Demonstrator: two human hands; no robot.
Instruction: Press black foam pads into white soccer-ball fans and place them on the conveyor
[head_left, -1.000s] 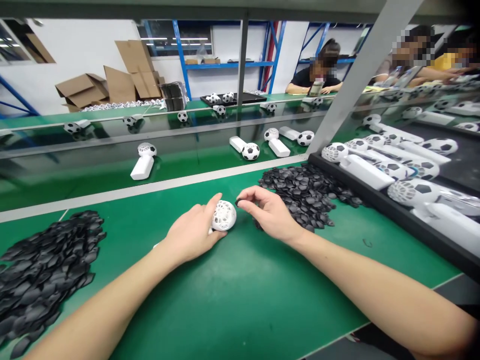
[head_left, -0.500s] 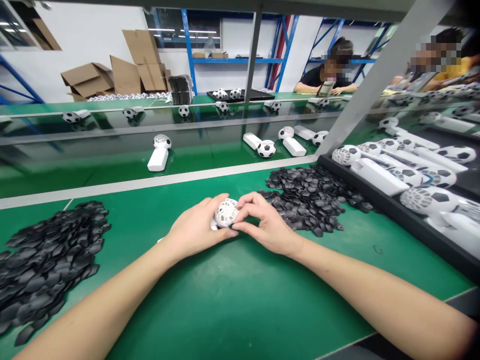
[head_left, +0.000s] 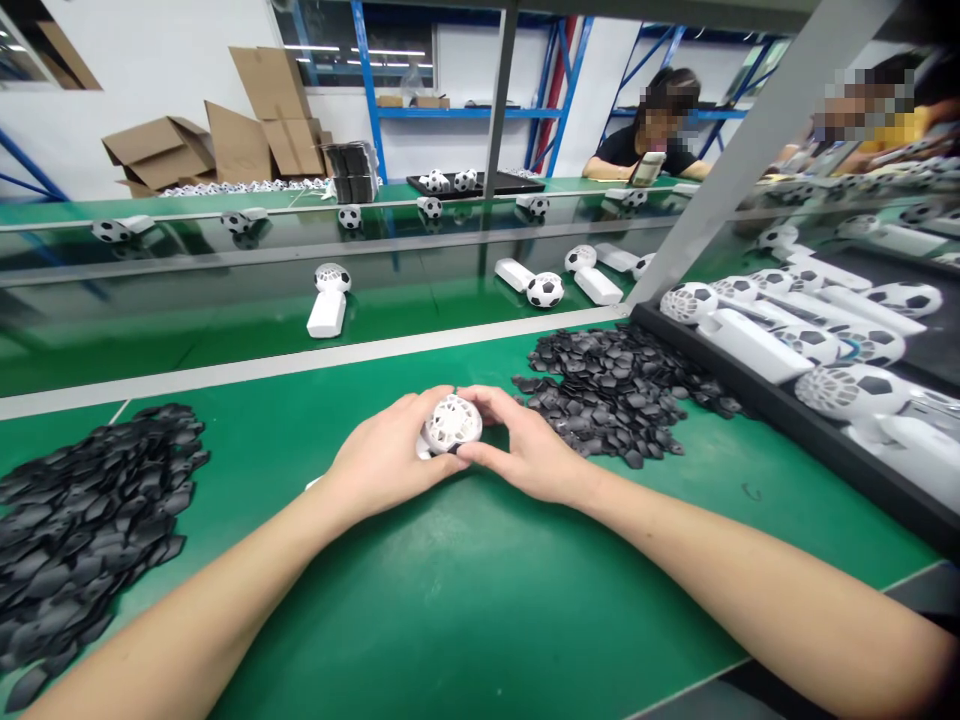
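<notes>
Between my two hands is a white soccer-ball-shaped piece (head_left: 454,424) with an openwork, grille-like face turned up. My left hand (head_left: 390,455) wraps its left side, thumb along the near edge; part of a white handle shows by the palm and wrist. Curved around the right side, my right hand (head_left: 529,450) has its thumb at the near edge and fingertips at the far edge. A heap of small black panels (head_left: 607,390) lies just beyond my right hand. Another heap of black panels (head_left: 97,520) is by my left forearm.
Several white ball-headed pieces with handles (head_left: 328,300) lie on the green conveyor belt (head_left: 225,330) ahead. At right, a black tray (head_left: 750,400) holds several more, beside a slanted metal post (head_left: 750,160). A co-worker (head_left: 660,130) sits across the line. Cardboard boxes (head_left: 161,155) stand behind.
My right hand's fingers have gone from pinching at the ball's right edge to curving around its side. The near pieces on the belt have shifted slightly right, the far-row ones left.
</notes>
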